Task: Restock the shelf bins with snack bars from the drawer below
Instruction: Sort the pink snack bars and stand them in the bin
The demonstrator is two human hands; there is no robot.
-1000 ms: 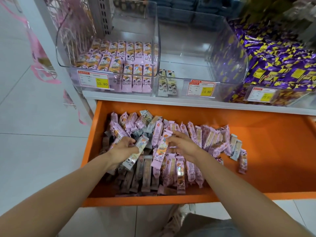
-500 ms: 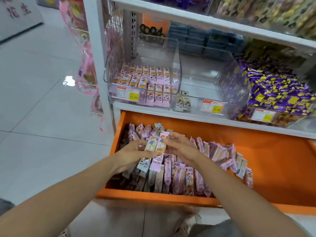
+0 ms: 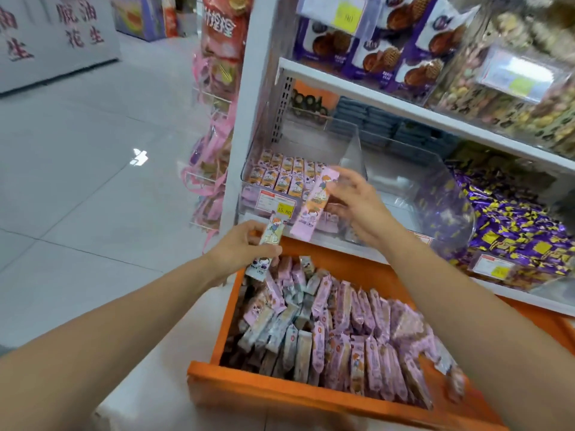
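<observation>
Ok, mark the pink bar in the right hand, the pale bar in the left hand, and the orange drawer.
pink bar (image 3: 312, 209): head view, middle of its wrapper.
pale bar (image 3: 273, 232): head view, upper end of its wrapper.
orange drawer (image 3: 280, 396): head view, its front wall.

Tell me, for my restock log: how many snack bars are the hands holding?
2. A pale bar in the left hand, over the drawer's far corner; a pink bar in the right hand, held before the bar-filled bin. Others could hide behind fingers.
</observation>
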